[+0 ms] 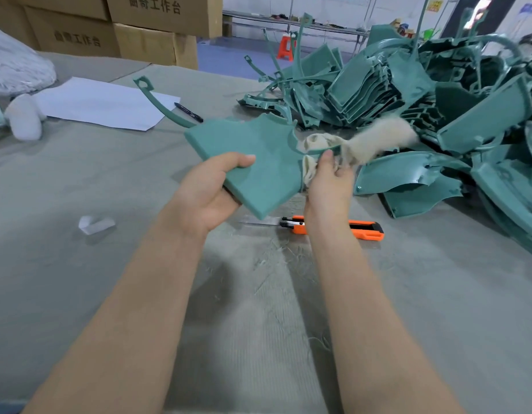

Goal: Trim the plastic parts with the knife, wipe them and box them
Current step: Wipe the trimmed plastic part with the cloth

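Plastic part was held above the table, gripped by the left hand; right hand pinched a cloth. Careless wiping might snap its thin arm, I judged.

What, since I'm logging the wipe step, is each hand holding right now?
Left hand: grips the green plastic part.
Right hand: pinches the wiping cloth.

A person's left hand grips a teal plastic part above a grey-covered table while the right hand holds a blurred cream cloth against its edge. An orange utility knife lies below, blade extended, beside a heap of teal parts.
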